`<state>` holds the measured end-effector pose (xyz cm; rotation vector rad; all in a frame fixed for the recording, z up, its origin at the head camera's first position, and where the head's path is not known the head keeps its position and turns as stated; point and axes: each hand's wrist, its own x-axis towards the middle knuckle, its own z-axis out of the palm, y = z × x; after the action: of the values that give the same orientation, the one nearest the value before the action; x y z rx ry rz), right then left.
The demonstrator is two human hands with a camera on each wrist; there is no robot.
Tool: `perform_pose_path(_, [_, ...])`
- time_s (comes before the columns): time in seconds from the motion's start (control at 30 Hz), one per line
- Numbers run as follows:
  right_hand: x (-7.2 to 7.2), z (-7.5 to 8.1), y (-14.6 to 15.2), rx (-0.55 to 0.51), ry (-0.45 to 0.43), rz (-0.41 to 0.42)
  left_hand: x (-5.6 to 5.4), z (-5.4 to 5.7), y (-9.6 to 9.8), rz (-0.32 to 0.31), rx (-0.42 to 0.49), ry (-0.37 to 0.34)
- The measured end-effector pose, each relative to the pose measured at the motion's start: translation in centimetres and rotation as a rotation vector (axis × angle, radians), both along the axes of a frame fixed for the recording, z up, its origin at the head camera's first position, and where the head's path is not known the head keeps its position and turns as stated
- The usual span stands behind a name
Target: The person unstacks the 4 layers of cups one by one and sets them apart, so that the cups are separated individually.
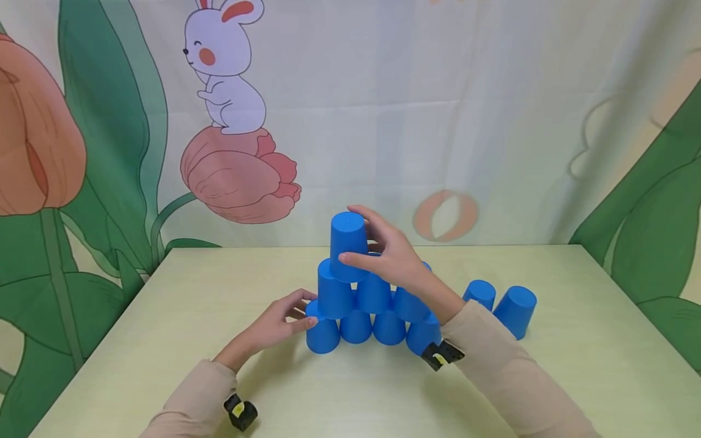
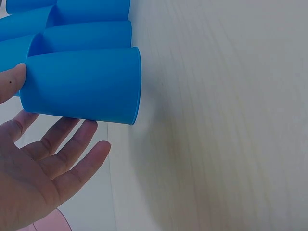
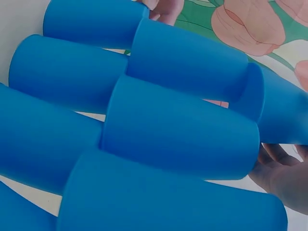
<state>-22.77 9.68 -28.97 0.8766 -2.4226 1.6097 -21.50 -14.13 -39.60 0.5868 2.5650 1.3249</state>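
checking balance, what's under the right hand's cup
Below: the middle row's left cup and centre cup; the held cup hides part of the left one's top in the head view.

On one counter point(image 1: 339, 389), eight cups point(image 1: 323, 336) are forming one stack point(image 1: 373, 295): four lowest, three midway, one uppermost. Two other cups point(image 1: 516, 311) are standing right of the stack; two hands point(image 1: 280, 323) point(image 1: 391, 252) are touching it.
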Motion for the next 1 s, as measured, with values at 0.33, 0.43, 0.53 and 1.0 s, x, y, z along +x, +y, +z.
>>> perform_pose_path(0.33, [0.4, 0.3, -0.4, 0.001, -0.043, -0.017, 0.0, -0.1, 0.0, 0.000, 0.002, 0.007])
perform_pose_path(0.43, [0.5, 0.3, -0.4, -0.003, -0.053, -0.025, 0.0, -0.1, -0.1, -0.003, 0.005, 0.007])
perform_pose_path(0.53, [0.6, 0.2, -0.4, -0.009, -0.054, -0.031, 0.0, -0.1, -0.1, -0.006, 0.004, 0.006])
perform_pose_path(1.0, [1.3, 0.6, 0.9, -0.020, -0.024, -0.038, 0.1, 0.0, -0.1, -0.014, 0.010, 0.008])
